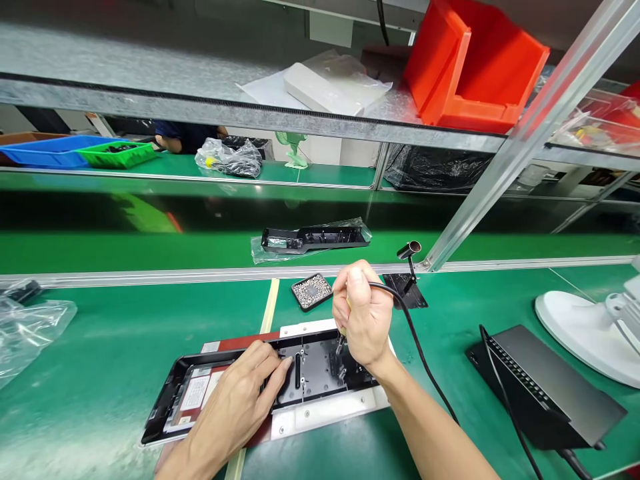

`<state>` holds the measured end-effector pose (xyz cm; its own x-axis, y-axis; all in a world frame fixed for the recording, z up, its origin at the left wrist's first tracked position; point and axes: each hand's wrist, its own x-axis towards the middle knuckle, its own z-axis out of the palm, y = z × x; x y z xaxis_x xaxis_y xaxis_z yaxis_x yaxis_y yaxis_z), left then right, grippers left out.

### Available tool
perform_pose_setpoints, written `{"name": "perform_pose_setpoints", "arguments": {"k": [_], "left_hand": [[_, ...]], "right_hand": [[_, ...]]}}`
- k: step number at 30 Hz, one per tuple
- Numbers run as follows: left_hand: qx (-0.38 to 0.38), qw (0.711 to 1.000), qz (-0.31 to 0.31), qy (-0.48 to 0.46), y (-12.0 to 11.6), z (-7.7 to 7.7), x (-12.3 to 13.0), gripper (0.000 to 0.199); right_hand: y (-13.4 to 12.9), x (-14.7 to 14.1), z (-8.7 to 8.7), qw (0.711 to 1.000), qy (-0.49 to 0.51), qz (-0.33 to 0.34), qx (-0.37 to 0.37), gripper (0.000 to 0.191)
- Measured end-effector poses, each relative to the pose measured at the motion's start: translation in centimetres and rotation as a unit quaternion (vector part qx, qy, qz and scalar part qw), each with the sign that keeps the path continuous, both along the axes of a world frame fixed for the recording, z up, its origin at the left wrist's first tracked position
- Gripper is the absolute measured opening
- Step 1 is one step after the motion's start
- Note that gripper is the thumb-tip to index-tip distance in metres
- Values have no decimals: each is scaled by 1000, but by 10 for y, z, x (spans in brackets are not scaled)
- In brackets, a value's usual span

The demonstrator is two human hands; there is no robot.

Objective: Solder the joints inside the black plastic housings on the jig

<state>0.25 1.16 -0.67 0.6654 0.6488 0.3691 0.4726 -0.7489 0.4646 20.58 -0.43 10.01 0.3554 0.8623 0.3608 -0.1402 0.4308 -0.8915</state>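
Note:
A long black plastic housing (320,373) lies hollow side up in a fixture with white metal bars (340,408), its ribs and small posts showing. My left hand (237,387) rests over the middle of the housing, its fingers curled and pressed onto it. My right hand (365,317) is closed around a soldering iron (341,339) with a black cable (417,340). The iron's tip points down into the housing's right half; its handle is mostly hidden by my fingers. Behind the housing sits a small black tray (311,291) of tiny metal parts.
An iron stand (407,280) is beyond my right hand. To the right are a black box (545,387) and a white round base (585,333). Another housing (315,239) lies on plastic behind. Overhead, a shelf holds a red bin (480,73). A person's arm (173,137) shows far back.

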Motion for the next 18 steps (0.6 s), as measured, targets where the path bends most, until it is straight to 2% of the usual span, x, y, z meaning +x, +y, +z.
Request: {"name": "perform_pose_setpoints", "arguments": {"k": [18], "left_hand": [[-12,1000,12,-3,-2,3,1,27]], "right_hand": [[0,1,-4,1000,-7,10,-1,43]]}}
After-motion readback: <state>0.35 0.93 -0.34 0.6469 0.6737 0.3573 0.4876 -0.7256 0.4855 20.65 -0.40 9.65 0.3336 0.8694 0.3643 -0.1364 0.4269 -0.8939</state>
